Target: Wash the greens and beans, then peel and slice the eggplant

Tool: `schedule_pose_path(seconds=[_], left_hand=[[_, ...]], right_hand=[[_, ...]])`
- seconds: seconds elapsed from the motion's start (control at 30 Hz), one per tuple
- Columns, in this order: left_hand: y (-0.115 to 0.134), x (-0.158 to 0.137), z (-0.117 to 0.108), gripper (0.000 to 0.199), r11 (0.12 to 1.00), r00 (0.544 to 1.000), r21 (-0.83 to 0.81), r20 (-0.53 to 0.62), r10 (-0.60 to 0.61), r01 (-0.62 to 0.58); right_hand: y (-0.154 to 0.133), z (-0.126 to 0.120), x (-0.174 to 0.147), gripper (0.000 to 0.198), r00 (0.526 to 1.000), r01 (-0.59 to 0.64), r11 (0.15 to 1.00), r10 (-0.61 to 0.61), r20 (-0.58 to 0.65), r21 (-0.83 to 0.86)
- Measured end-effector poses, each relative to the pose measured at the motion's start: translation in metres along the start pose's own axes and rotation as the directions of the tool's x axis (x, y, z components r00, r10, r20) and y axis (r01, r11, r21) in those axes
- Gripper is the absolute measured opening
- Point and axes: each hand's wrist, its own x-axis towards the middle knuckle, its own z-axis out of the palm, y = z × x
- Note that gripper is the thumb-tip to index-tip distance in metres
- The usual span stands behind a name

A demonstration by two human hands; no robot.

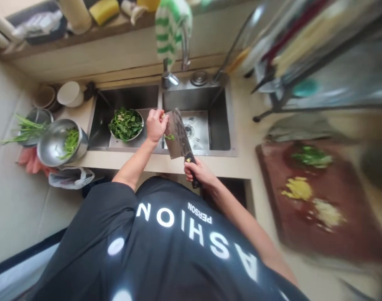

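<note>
My right hand (199, 170) grips the black handle of a cleaver (177, 140), its broad blade tilted up over the divider and the right sink basin (220, 125). My left hand (156, 125) is closed, fingertips pinched at the blade's left edge. Something small and pale shows at those fingertips, too small to name. A few green bits (169, 136) cling to the blade. Left of my left hand, a bowl of leafy greens (126, 124) stands in the left basin (100, 121).
At right, a brown cutting board (291, 234) bears chopped greens (311, 156), yellow mince (297, 188) and white mince (329, 213). A metal bowl (48, 144) with cut greens stands at left. A faucet (185, 50) with a striped cloth (170, 33) rises behind the sink.
</note>
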Motion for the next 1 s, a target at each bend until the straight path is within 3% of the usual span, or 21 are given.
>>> schedule_pose_path(seconds=[0.1, 0.23, 0.37, 0.5, 0.63, 0.77, 1.0], left_hand=[[-0.064, 0.017, -0.036, 0.016, 0.991, 0.986, 0.049, -0.121, -0.117, 0.124], [-0.130, 0.036, -0.067, 0.005, 0.957, 0.943, 0.082, -0.212, -0.257, 0.279], [-0.179, 0.048, -0.079, 0.008, 0.912, 0.901, 0.098, -0.229, -0.368, 0.398], [-0.215, 0.049, -0.079, 0.012, 0.846, 0.861, 0.182, -0.202, -0.466, 0.501], [-0.233, 0.042, -0.077, 0.013, 0.810, 0.844, 0.238, -0.144, -0.517, 0.537], [-0.231, 0.031, -0.075, 0.016, 0.804, 0.842, 0.253, -0.189, -0.505, 0.539], [-0.190, 0.009, -0.062, 0.012, 0.922, 0.935, 0.179, -0.161, -0.317, 0.344]], right_hand=[[-0.018, 0.033, 0.061, 0.047, 0.994, -0.039, 0.997, 0.046, 0.103, -0.068], [-0.035, 0.074, 0.129, 0.045, 0.975, -0.092, 0.988, 0.114, 0.189, -0.124], [-0.042, 0.101, 0.180, 0.041, 0.964, -0.147, 0.973, 0.181, 0.195, -0.179], [-0.040, 0.110, 0.210, 0.039, 0.963, -0.203, 0.959, 0.232, 0.134, -0.199], [-0.036, 0.103, 0.222, 0.045, 0.963, -0.235, 0.961, 0.250, 0.099, -0.145], [-0.036, 0.095, 0.229, 0.045, 0.963, -0.248, 0.963, 0.257, 0.079, -0.101], [-0.043, 0.102, 0.237, 0.034, 0.966, -0.253, 0.963, 0.257, 0.034, -0.095]])
